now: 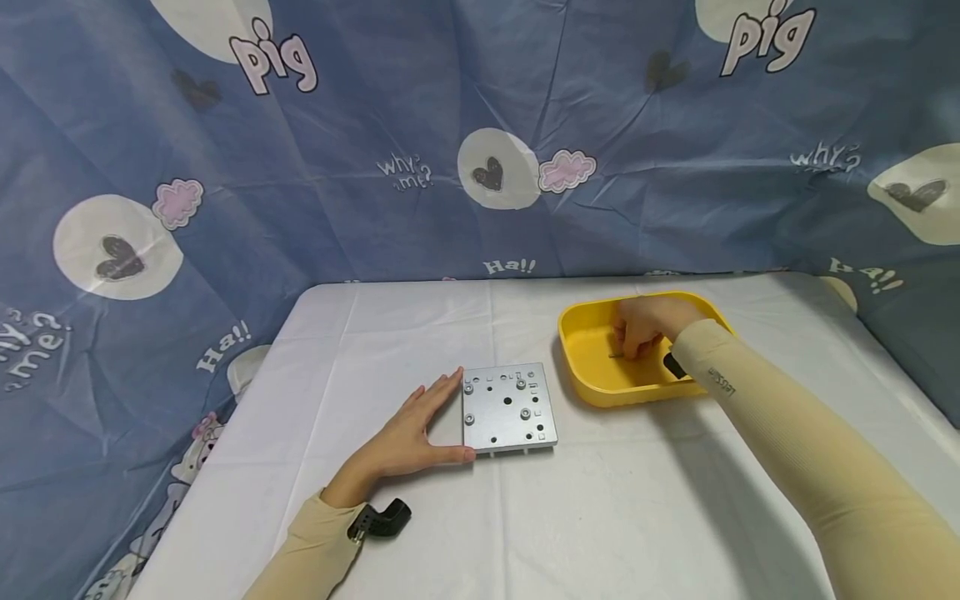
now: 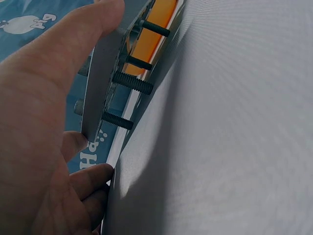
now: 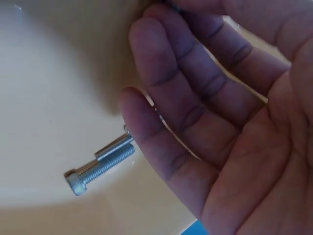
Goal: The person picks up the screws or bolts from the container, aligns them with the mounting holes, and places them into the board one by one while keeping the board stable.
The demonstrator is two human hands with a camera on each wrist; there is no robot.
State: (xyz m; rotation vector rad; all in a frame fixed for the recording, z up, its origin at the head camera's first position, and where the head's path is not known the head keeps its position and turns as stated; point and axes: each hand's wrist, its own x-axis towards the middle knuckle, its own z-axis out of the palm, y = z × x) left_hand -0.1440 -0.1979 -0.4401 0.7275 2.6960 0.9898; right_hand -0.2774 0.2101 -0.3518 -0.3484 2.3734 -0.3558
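A silver metal plate (image 1: 498, 404) with holes stands on the white table, carrying several socket head screws; their threaded shanks (image 2: 133, 82) stick out underneath. My left hand (image 1: 408, 437) holds its left side, thumb at the near corner and forefinger at the far one. Inside the yellow bin (image 1: 592, 392), my right hand (image 1: 641, 325) reaches down with curled fingers. The right wrist view shows its thumb and fingertips together at a small dark piece (image 3: 172, 6), mostly hidden. Beside the little finger, a socket head screw (image 3: 98, 169) lies on the bin floor against another slim metal piece.
The bin stands right of the plate, toward the table's far edge. White cloth (image 1: 450, 533) covers the table. Behind it hangs a blue printed curtain (image 1: 420, 225), which also runs down the left side.
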